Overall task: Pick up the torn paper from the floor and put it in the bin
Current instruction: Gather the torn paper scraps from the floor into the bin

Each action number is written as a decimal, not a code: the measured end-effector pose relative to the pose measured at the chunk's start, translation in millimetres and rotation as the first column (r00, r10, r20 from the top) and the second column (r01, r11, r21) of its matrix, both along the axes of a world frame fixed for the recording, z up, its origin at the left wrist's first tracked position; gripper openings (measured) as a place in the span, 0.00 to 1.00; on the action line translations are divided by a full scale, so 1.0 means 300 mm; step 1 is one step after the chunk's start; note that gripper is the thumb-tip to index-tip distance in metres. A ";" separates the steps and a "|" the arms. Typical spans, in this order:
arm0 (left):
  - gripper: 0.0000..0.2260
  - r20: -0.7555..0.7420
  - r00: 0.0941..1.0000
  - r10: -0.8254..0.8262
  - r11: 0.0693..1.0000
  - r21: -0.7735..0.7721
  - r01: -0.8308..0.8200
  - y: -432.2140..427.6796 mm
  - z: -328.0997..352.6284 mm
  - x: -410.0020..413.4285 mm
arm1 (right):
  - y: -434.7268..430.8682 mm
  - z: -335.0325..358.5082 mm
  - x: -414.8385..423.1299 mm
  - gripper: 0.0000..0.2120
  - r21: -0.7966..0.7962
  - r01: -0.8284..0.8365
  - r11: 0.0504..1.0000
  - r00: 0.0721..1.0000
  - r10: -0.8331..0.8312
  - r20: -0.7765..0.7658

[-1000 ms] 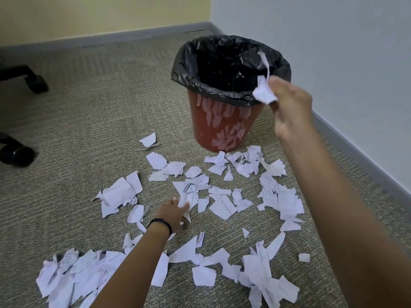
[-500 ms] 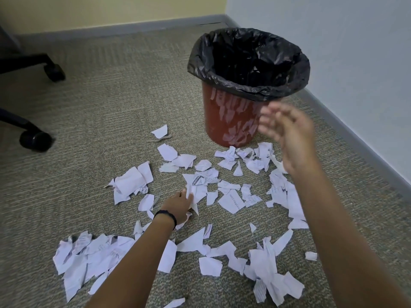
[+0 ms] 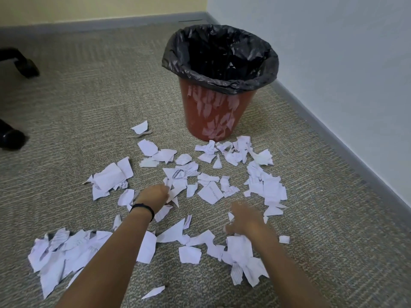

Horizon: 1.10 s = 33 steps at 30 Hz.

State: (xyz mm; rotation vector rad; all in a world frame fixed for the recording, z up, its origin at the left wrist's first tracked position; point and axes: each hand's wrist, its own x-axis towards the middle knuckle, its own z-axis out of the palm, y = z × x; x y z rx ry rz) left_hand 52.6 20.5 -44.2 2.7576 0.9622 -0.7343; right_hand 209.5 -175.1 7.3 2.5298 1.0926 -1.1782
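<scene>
Half a second ago the right hand hung open in the air beside the bin. It has now come down low over the floor at the right of the scatter, just above a clump of pieces, and it is so blurred with motion that I cannot tell whether its fingers have closed on anything. The left hand, with a thin black wristband, has stayed in the middle of the scatter, its fingers curled around some of the torn white paper scraps, a pointed sliver poking out below its knuckles. The paper lies all over the grey-beige ribbed carpet in front of the bin, and the heaps look unchanged. Beyond it stands the round red-brown plastic bin, upright, lined with a crumpled black plastic bag folded over its rim, close to the corner where a pale blue wall meets a yellow one, with a grey skirting board along the wall's foot. The nearest scraps touch the bin's base. Two black chair casters sit at the far left, well apart from the paper. Nothing stands between the hands and the bin's open mouth. The scatter runs longest from the near left heap across to the far right cluster by the bin. The scraps lie mostly flat, their edges turned every way.
</scene>
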 end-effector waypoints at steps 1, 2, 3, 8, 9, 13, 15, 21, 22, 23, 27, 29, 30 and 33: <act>0.14 0.018 1.000 0.005 1.000 0.021 -0.006 -0.002 -0.001 0.002 | -0.029 -0.021 -0.009 0.35 -0.042 0.015 0.999 0.999 -0.013 0.047; 0.13 0.038 0.999 0.004 0.999 0.034 -0.005 -0.004 0.000 0.004 | -0.058 -0.047 -0.017 0.38 -0.067 0.034 0.997 0.997 -0.028 0.075; 0.13 0.058 0.998 -0.004 0.999 0.042 0.001 -0.006 0.001 0.005 | -0.084 -0.072 -0.024 0.42 -0.085 0.042 0.995 0.996 -0.035 0.086; 0.16 0.141 0.990 0.004 0.999 0.052 -0.011 -0.013 0.014 0.000 | -0.141 -0.142 -0.067 0.46 -0.067 0.072 0.995 0.992 -0.065 0.111; 0.16 0.153 0.988 0.009 0.998 0.058 -0.018 -0.013 0.016 -0.002 | -0.138 -0.149 -0.081 0.44 -0.055 0.069 0.996 0.991 -0.062 0.116; 0.18 0.202 0.978 0.061 0.998 0.022 -0.067 -0.003 0.028 -0.010 | -0.111 -0.176 -0.118 0.33 0.036 0.008 0.999 0.990 -0.013 0.137; 0.17 0.221 0.974 0.057 0.998 0.014 -0.062 0.005 0.030 -0.024 | -0.097 -0.182 -0.117 0.25 0.078 -0.001 0.997 0.994 -0.007 0.107; 0.15 0.222 0.972 0.082 0.994 0.054 -0.096 0.033 0.035 -0.079 | -0.059 -0.173 -0.078 0.14 0.110 0.012 0.994 0.999 -0.018 0.050; 0.15 0.227 0.968 0.109 0.991 0.048 -0.123 0.040 0.033 -0.093 | -0.055 -0.164 -0.067 0.16 0.124 0.036 0.992 0.998 -0.041 0.037; 0.15 0.235 0.962 0.137 0.988 0.039 -0.150 0.048 0.030 -0.107 | -0.049 -0.155 -0.057 0.18 0.149 0.064 0.987 0.997 -0.068 0.022; 0.15 0.284 0.936 0.210 0.976 -0.003 -0.219 0.075 0.023 -0.153 | -0.004 -0.080 -0.027 0.19 0.281 0.378 0.882 0.910 -0.298 -0.290; 0.12 0.369 0.898 0.241 0.970 -0.064 -0.235 0.086 0.031 -0.159 | 0.026 -0.005 -0.017 0.13 0.263 0.615 0.743 0.721 -0.396 -0.569; 0.11 0.430 0.860 0.274 0.962 -0.129 -0.242 0.087 0.043 -0.157 | 0.038 0.030 -0.008 0.12 0.236 0.696 0.678 0.625 -0.410 -0.665; 0.10 0.589 0.640 0.493 0.861 -0.434 -0.264 0.085 0.117 -0.119 | 0.074 0.108 0.033 0.18 0.202 0.845 0.495 0.412 -0.362 -0.836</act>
